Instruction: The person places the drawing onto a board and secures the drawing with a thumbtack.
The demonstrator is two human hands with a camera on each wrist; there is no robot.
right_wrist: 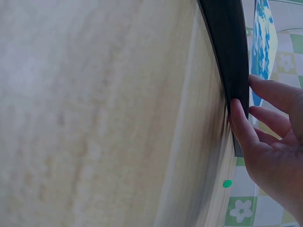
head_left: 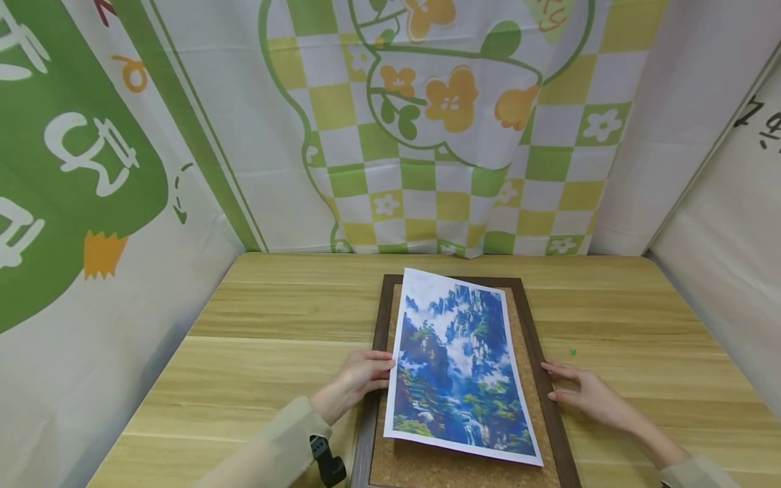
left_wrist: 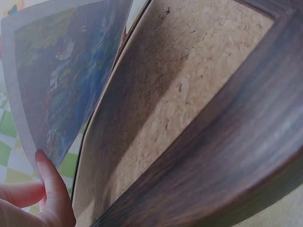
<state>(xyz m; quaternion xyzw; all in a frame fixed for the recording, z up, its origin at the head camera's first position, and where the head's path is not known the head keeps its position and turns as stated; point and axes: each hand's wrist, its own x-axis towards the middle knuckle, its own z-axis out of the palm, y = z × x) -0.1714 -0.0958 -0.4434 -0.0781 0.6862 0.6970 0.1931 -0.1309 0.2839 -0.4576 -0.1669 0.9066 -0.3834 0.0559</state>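
A landscape print (head_left: 457, 366) of blue mountains and a waterfall lies at a slant above a brown-framed cork board (head_left: 451, 471), its near edge raised off the cork. My left hand (head_left: 354, 383) pinches the print's left edge; in the left wrist view the thumb (left_wrist: 49, 175) shows against the paper. On the other side, my right hand (head_left: 588, 396) rests its fingertips against the board's right frame edge. Up close in the right wrist view, straight fingers of that hand (right_wrist: 274, 127) touch the dark frame side (right_wrist: 232, 61).
A small green pin-like piece (head_left: 573, 352) lies on the wooden table (head_left: 274, 325), right of the board. Patterned curtains (head_left: 427, 169) hang behind the table and along both sides.
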